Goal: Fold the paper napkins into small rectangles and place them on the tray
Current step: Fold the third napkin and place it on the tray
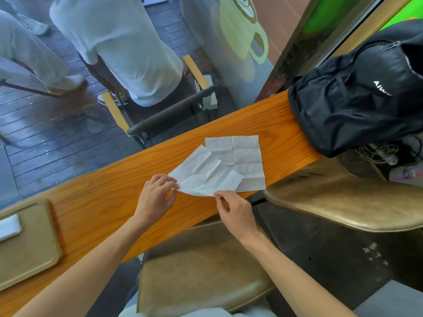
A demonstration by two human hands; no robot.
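Head view: a person's two bare forearms reach over a narrow orange wooden counter that runs beside a window.

Left hand: the left hand pinches the near left corner of a creased white paper napkin, thumb and fingertips closed together on the paper.

Right hand: the right hand pinches the same napkin's near edge farther right, thumb and forefinger closed on it (the other fingers curl underneath).

Held napkin: unfolded and wrinkled, its near edge lifted slightly off the wood between the two hands, its far part lying on the counter.

Second napkin: a flat white square paper napkin with fold creases lies on the counter, partly under the held one and just to its right.

Tray: a tan rectangular plastic tray sits on the counter at the left, well apart from the hands.

Folded napkin: a small white folded paper rectangle rests on the tray at the picture's left edge (partly cut off).

Right end of counter: a black fabric backpack stands on the wood.

Below the counter: a worn brown padded stool seat sits between the forearms, a second brown seat to its right.

Beyond the glass: people in pale clothing stand on dark wooden decking.
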